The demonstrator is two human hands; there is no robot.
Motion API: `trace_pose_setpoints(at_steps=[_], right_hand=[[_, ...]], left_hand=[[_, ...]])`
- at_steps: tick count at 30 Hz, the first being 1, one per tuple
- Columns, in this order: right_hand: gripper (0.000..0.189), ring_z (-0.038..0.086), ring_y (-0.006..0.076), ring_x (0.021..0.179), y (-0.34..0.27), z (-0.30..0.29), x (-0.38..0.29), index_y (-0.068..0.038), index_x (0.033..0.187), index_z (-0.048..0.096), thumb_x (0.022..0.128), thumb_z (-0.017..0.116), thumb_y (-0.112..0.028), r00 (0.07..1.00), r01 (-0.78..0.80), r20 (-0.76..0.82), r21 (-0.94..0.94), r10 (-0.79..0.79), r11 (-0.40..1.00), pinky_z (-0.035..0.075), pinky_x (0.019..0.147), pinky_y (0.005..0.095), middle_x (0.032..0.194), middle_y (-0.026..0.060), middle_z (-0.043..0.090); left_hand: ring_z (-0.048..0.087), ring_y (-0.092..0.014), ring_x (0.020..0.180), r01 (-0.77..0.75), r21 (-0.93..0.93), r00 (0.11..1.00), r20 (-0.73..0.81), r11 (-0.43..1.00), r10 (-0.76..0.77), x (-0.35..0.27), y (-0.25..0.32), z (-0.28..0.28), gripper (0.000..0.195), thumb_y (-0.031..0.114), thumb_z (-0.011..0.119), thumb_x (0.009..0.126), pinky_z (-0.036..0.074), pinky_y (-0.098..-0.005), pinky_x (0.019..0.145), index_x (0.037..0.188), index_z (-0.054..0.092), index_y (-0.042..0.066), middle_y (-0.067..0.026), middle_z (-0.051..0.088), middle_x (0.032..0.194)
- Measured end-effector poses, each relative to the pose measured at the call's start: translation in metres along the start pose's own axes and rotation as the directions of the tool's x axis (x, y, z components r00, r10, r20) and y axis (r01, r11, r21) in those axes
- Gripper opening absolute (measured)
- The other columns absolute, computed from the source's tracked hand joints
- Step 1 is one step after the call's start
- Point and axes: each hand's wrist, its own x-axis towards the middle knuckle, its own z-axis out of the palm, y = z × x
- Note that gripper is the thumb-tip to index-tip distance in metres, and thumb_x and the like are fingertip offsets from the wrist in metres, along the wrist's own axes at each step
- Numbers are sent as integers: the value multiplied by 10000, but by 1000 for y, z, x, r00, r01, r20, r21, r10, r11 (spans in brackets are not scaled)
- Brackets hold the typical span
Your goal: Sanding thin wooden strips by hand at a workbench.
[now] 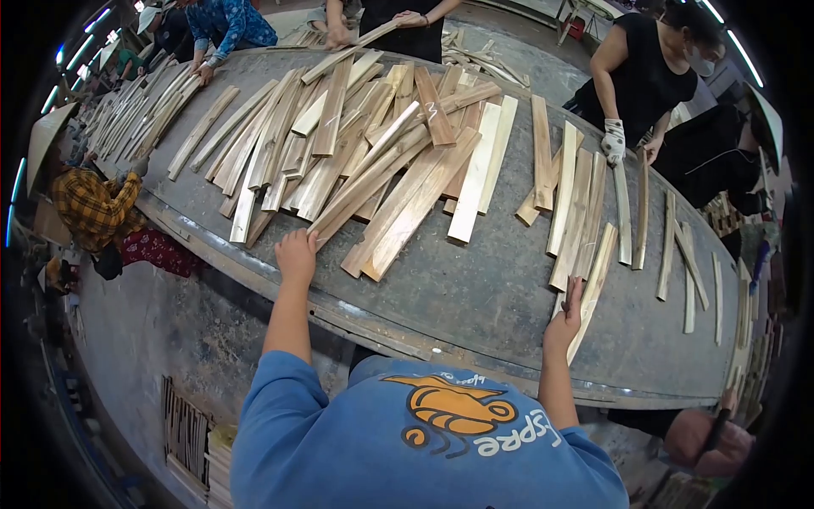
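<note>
My left hand (296, 255) grips the near end of a long wooden board (372, 180) that slants up and right across the pile. Just right of it lie two wide boards (407, 213), side by side. My right hand (565, 318) rests its fingers against the near ends of a group of boards (574, 223); whether it grips one cannot be told. To its right lies a pale narrow board (593, 289). A big heap of loose boards (343, 137) covers the middle of the grey table (445, 292). One reddish board (435, 108) bears a chalk mark.
Across the table a person in black (407, 32) holds a board. At the right a person with a gloved hand (613, 141) handles narrow strips. Another person in a checked shirt (95, 203) is at the left edge. Slatted stacks (187, 432) stand on the floor below left.
</note>
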Motion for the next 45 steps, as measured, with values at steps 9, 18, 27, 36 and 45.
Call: trace_pose_setpoints(at_steps=[9,18,27,36,45], right_hand=[[848,376,264,1449,-9,5,-4,7,1525,348,714,242,234,1000,1,13,8,-1,1000,232,1204,348,1522,209,432],[841,409,265,1427,12,-15,-14,12,1518,357,716,240,234,996,-33,-79,32,35,999,255,1196,342,1510,206,448],[848,419,265,1421,22,-20,-36,17,1505,380,699,244,241,982,-63,-179,20,66,998,265,1187,332,1489,211,472],[839,430,242,1417,0,-18,-41,14,1498,400,701,255,231,966,-120,-233,-23,112,993,267,1172,301,1484,193,490],[853,434,255,1415,4,-33,-39,-14,1505,401,697,273,230,962,-93,-265,-114,60,989,282,1168,317,1472,197,504]], left_hand=[[672,-380,886,10,-226,984,176,974,31,-5,26,-21,527,465,688,883,537,-487,764,1162,611,25,-174,700,1001],[582,-171,521,823,-567,460,701,36,545,-68,45,-92,490,405,724,839,489,-295,480,1103,541,35,-82,601,713],[514,-155,433,957,-271,206,393,-101,896,-122,109,-107,553,357,753,743,408,-245,407,1092,459,45,-80,561,660],[454,-129,397,900,-421,95,440,112,893,-56,246,-81,508,426,641,804,369,-250,394,1096,519,29,-32,536,608],[629,-233,1144,709,-568,266,764,417,588,-38,336,-29,639,320,501,932,574,-338,793,1493,337,61,-135,601,1292]])
